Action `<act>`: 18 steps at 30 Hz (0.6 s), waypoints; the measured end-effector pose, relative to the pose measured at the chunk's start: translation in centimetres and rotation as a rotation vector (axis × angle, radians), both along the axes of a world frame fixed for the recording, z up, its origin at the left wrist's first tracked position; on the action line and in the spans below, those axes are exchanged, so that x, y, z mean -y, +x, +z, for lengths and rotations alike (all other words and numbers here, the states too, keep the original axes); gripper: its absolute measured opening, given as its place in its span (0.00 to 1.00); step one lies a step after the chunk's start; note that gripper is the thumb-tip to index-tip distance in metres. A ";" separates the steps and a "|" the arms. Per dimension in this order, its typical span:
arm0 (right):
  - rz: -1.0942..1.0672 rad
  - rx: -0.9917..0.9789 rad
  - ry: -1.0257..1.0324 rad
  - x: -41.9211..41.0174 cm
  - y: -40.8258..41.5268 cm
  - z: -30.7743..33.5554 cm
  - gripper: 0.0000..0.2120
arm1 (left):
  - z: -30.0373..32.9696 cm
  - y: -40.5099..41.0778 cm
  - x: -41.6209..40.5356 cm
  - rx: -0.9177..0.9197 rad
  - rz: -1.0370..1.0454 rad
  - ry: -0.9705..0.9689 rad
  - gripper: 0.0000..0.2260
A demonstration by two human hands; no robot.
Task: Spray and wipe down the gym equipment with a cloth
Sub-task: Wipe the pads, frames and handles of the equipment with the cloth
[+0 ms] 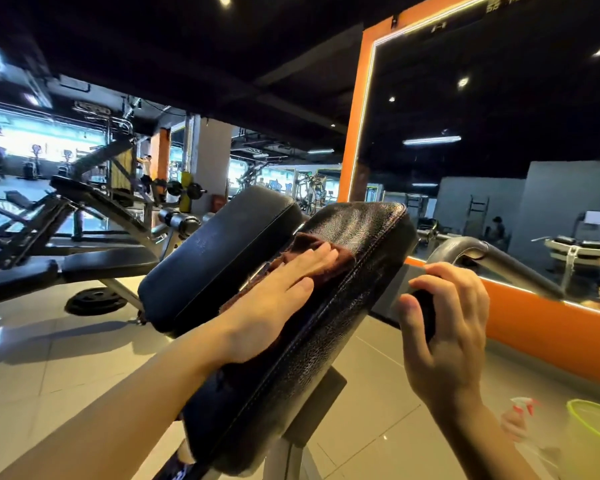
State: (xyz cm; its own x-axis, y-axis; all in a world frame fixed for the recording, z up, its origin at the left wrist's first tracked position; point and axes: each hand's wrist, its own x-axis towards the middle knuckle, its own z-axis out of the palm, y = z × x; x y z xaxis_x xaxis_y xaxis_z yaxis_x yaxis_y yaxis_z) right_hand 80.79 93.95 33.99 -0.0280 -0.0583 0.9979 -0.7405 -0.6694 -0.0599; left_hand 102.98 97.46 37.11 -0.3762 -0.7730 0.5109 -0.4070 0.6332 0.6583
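My left hand [274, 299] lies flat with straight fingers on a dark brown cloth [340, 252], pressing it onto the cracked black pad [343, 323] of a gym machine. A second, smoother black pad [215, 258] sits just left of it. My right hand [444, 323] curls around the black grip [425, 310] at the end of the machine's grey metal handle [499, 261]. A spray bottle [523, 410] with a red and white nozzle stands low at the right, blurred.
A yellow-green bucket rim [593, 424] shows at the bottom right. An orange-framed mirror [499, 133] fills the right wall. Benches [94, 261] and a weight plate [94, 301] stand on the tiled floor at left, with more machines behind.
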 end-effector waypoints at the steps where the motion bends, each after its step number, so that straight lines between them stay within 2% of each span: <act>1: -0.013 0.003 0.008 -0.1 0.0 0.0 0.15 | -0.6 0.7 -0.2 -0.014 0.026 0.041 0.14; 5: -0.008 0.028 0.014 -0.3 0.5 0.0 0.16 | -1.3 1.6 0.4 -0.114 0.092 0.112 0.12; 8: -0.010 0.056 0.022 -0.2 0.8 0.2 0.16 | 0.0 0.3 1.5 -0.099 0.112 0.065 0.25; 10: -0.029 0.052 0.013 0.0 0.7 -0.1 0.16 | 1.8 -1.4 2.9 -0.067 0.156 0.047 0.23; 12: -0.041 0.021 -0.008 0.3 0.3 -0.4 0.15 | 4.0 -3.1 4.2 -0.115 0.087 0.034 0.22; 15: -0.043 0.004 0.009 0.7 -0.4 -0.3 0.16 | 6.7 -5.0 5.8 -0.007 0.091 -0.045 0.29; 18: -0.021 -0.009 -0.002 0.8 -0.6 -0.1 0.12 | 6.3 -5.0 5.9 0.146 0.100 -0.207 0.28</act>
